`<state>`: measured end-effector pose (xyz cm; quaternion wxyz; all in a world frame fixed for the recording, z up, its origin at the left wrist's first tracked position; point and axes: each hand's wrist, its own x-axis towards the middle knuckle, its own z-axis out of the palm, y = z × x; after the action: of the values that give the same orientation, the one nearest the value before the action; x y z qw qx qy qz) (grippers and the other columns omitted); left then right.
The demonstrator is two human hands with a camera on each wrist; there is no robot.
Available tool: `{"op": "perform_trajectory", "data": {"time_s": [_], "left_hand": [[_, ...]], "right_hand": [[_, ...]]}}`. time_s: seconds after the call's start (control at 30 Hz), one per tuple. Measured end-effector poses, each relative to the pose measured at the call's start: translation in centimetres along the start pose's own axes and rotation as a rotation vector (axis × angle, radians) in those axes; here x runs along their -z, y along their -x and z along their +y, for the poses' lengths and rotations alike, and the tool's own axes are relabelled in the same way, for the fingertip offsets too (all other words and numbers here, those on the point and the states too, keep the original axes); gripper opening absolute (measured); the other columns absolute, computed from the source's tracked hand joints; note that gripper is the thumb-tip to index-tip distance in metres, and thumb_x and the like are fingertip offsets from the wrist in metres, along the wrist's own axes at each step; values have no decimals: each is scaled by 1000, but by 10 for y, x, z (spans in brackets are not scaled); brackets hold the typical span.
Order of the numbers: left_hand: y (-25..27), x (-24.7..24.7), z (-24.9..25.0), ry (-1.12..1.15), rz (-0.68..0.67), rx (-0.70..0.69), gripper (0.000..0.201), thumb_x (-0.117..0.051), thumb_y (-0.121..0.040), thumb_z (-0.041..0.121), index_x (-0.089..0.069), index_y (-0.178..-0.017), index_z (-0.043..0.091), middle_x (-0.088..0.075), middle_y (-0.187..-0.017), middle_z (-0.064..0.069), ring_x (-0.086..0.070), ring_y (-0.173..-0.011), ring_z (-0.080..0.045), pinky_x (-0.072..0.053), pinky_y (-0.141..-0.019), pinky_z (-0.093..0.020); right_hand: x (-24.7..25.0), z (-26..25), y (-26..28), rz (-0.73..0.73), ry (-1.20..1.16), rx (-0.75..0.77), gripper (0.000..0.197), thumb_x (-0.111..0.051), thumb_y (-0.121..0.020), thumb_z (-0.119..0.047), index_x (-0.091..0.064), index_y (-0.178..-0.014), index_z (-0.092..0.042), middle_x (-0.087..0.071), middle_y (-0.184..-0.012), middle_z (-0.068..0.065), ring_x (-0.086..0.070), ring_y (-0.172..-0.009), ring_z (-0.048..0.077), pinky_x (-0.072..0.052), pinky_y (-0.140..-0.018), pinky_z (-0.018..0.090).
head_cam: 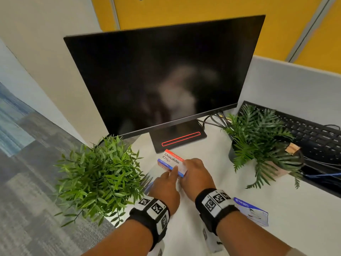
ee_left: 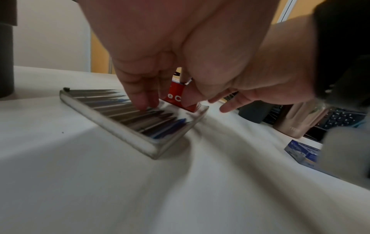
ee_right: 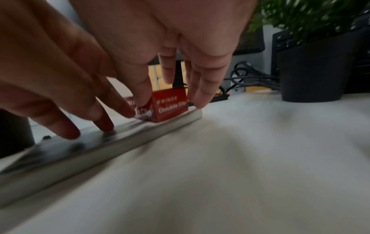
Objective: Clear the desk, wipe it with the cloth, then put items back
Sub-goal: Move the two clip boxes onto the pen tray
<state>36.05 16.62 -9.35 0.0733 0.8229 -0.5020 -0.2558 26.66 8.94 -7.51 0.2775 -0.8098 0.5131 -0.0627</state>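
A red, white and blue clip box [head_cam: 170, 159] marked "Double Clip" stands on a flat clear case of pens [ee_left: 128, 126] on the white desk [head_cam: 221, 228], just in front of the monitor stand. My right hand [head_cam: 186, 169] covers the box's right end. Its thumb [ee_right: 142, 95] and fingers [ee_right: 200, 95] sit on opposite sides of the box [ee_right: 170, 106]. My left hand [head_cam: 170, 175] is beside it, with straight fingers [ee_left: 142, 101] resting on the case lid and one finger along the box's near edge. No cloth is in view.
A leafy plant [head_cam: 99, 174] stands close on the left and a fern in a dark pot [head_cam: 258, 141] on the right. The monitor [head_cam: 156, 80] and its stand [head_cam: 177, 139] are behind the box. At the right are a black keyboard [head_cam: 313, 133], cables [head_cam: 214, 121] and a small blue box [head_cam: 252, 211].
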Motion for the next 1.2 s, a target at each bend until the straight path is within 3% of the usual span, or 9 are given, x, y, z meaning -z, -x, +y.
{"op": "perform_trajectory", "data": {"time_s": [0.13, 0.23, 0.33, 0.47, 0.6, 0.73, 0.87, 1.03, 1.2], "left_hand": [[0, 3, 2, -84, -33, 19, 81, -50, -88, 20, 0, -151, 33, -40, -144, -3, -47, -125, -25, -45, -102, -41], [5, 8, 12, -137, -77, 32, 85, -52, -87, 20, 3, -151, 33, -45, -139, -6, -49, -123, -26, -46, -101, -43], [9, 11, 23, -168, -114, 76, 87, -51, -86, 18, 6, -152, 28, -45, -138, -8, -48, -124, -26, -45, -103, -42], [16, 11, 36, -182, -130, 104, 82, -45, -87, 19, 5, -152, 24, -44, -138, -11, -49, -123, -29, -43, -104, -43], [28, 8, 43, -257, -147, 126, 74, -46, -90, 20, -5, -152, 14, -44, -138, -14, -50, -123, -30, -41, -105, -44], [38, 10, 39, -416, -230, 210, 71, -46, -95, 27, -8, -151, 5, -30, -149, -15, -35, -137, -32, -34, -109, -45], [44, 9, 21, -369, -239, 297, 59, -51, -93, 21, -26, -147, 12, -30, -149, -8, -31, -139, -28, -34, -110, -50], [47, 15, 2, -409, -306, 241, 64, -47, -94, 20, -17, -151, 19, -17, -158, 0, -19, -145, -26, -28, -113, -54], [52, 19, -3, -416, -281, 181, 55, -43, -97, 18, -25, -149, 17, -20, -156, 1, -22, -143, -26, -33, -111, -53]], "right_hand": [[26, 41, 46, 8, 115, 45, 40, -55, -89, -19, -49, -127, -23, -47, -128, -1, -48, -118, 20, -47, -96, 33], [48, 90, 83, -60, 332, -26, 37, -46, -84, -9, -52, -119, -20, -51, -118, 2, -50, -111, 24, -47, -87, 35], [62, 123, 99, -117, 428, -131, 38, -45, -84, -14, -46, -122, -23, -50, -117, 1, -50, -108, 23, -46, -84, 34], [66, 134, 95, -153, 464, -139, 34, -46, -85, -17, -40, -118, -24, -54, -108, -1, -56, -99, 22, -47, -79, 34], [56, 112, 83, -169, 392, -89, 26, -50, -83, -19, -47, -109, -21, -59, -101, 2, -60, -91, 23, -49, -74, 32], [41, 63, 67, -130, 235, 1, 15, -57, -80, -21, -47, -92, -21, -60, -95, 4, -59, -84, 25, -46, -68, 30], [16, 9, 52, -123, 134, 139, 22, -65, -81, -31, -49, -95, -25, -62, -101, 3, -62, -93, 23, -55, -79, 33], [-6, -33, 35, -136, 114, 221, 22, -65, -83, -27, -52, -99, -21, -62, -103, 6, -62, -94, 26, -54, -82, 37], [-20, -42, 24, -136, 139, 241, 18, -63, -85, -22, -58, -101, -14, -62, -107, 9, -60, -99, 29, -53, -84, 37]]}}
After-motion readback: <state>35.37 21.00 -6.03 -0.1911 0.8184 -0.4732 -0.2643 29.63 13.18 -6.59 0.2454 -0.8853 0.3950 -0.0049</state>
